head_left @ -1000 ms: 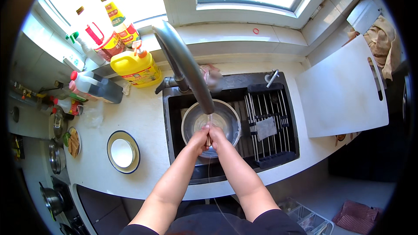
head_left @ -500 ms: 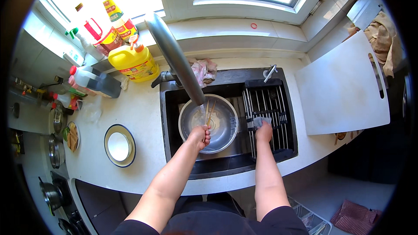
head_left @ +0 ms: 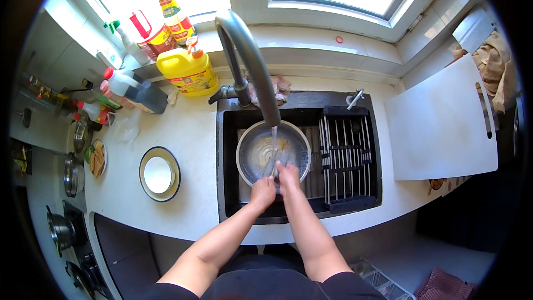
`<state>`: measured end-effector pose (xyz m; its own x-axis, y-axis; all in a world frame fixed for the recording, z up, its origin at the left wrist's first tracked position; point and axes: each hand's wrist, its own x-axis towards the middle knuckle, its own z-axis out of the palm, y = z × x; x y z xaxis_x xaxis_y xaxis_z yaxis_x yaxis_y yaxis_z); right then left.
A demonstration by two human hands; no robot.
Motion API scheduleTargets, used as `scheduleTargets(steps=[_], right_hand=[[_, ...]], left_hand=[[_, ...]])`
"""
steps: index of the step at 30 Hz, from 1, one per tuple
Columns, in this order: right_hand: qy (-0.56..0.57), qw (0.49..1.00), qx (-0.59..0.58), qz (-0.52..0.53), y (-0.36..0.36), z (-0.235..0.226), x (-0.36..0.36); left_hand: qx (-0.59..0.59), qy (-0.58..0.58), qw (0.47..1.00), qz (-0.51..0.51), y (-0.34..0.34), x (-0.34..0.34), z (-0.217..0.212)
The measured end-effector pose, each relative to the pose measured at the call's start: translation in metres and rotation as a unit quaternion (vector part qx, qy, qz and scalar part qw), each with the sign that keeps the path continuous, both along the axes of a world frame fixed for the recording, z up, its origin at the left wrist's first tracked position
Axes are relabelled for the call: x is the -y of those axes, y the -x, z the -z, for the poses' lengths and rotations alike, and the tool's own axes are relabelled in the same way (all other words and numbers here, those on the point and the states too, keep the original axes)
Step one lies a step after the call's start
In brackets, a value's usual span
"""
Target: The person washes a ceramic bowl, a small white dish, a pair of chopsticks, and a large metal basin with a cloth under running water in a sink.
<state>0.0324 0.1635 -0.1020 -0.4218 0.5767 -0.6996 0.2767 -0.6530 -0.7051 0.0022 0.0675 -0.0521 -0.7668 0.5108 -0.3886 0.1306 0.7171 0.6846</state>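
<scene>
My left hand (head_left: 263,193) is closed over the near side of a round metal basin (head_left: 242,158), around the lower end of the chopsticks, which are mostly covered now. Right beside it my right hand (head_left: 288,176) grips a grey cloth (head_left: 281,158) against them. From the curved faucet (head_left: 270,105) a thin stream of water (head_left: 274,136) runs down into the basin, just beyond the cloth. The basin stands in the left part of a dark sink (head_left: 221,189). Blur hides exactly how the cloth wraps the chopsticks.
A drying rack (head_left: 347,158) spans the sink's right side. Left on the counter sits a white bowl (head_left: 157,175) inside a rimmed enamel bowl (head_left: 175,186). A yellow jug (head_left: 187,72) and other bottles stand at back left. A white cutting board (head_left: 438,128) leans at right.
My right hand has moved left from the drying rack to the basin, bringing the cloth to the chopsticks. My left hand has drawn slightly nearer to me. The view has shifted a little.
</scene>
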Motion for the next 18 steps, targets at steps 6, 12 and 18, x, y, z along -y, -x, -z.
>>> scheduleTargets(steps=[6,12,18], right_hand=[[-0.046,0.996,0.057,0.057,0.042,0.028,-0.021],[0.097,0.995,-0.035,0.0,0.038,-0.017,0.03],[-0.012,0.997,0.027,0.076,0.042,-0.018,-0.027]], left_hand=[[0.016,-0.023,1.0,0.006,-0.008,0.022,-0.024],[0.072,-0.028,0.991,-0.106,0.034,0.024,0.015],[-0.047,-0.018,0.999,-0.003,0.002,0.028,-0.028]])
